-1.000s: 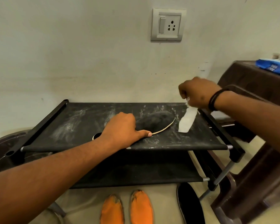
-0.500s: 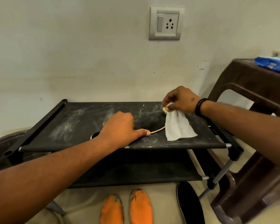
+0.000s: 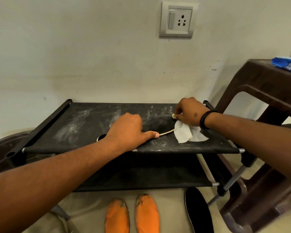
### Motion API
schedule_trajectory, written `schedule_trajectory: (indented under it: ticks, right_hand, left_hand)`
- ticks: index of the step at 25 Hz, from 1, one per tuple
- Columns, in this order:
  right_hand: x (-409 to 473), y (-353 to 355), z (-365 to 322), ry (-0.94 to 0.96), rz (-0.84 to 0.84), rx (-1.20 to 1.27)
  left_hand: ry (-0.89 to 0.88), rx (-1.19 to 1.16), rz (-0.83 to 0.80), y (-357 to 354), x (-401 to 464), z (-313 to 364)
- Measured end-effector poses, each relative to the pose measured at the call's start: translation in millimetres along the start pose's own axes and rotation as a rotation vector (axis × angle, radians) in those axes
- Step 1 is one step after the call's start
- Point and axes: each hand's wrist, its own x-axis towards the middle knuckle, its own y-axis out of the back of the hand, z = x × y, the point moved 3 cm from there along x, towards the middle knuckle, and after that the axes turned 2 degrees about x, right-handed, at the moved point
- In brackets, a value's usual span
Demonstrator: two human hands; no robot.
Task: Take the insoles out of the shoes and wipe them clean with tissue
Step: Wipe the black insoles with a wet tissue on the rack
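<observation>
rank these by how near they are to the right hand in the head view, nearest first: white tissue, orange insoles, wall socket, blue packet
1. white tissue, pinched in the right hand
2. grey wall socket, above on the wall
3. blue packet, far right on the brown table
4. orange insoles, on the floor below

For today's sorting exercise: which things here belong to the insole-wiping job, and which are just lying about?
In the job:
left hand pressing the insole
right hand pinching the tissue
second insole on the floor
rack as work surface

Lying about:
orange shoes
blue packet
brown table
wall socket
</observation>
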Motion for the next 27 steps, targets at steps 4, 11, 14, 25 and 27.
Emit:
schedule_trajectory:
  ticks: [4,11,14,25,27]
  right_hand:
    - [4,-3,-12,-0.018,0.074,0.060]
    - [4,3,-6,-0.009,-0.060,0.093]
    - [-1,5,-6,0.005,-0.060,0.146]
    - [10,-13,-64,0.177,0.043,0.251]
    - [8,-18,-78,0.249,0.009,0.236]
  left_hand:
    - [0.006,0.000,-0.023,0,0,1]
    - [0.001,-0.003,-0.012,-1,0,-1]
    - [0.000,-0.002,-0.001,-1,0,-2]
    - [0.005,0.016,-0.008,0,0,2]
    - [0.003,0.012,-0.010,0,0,2]
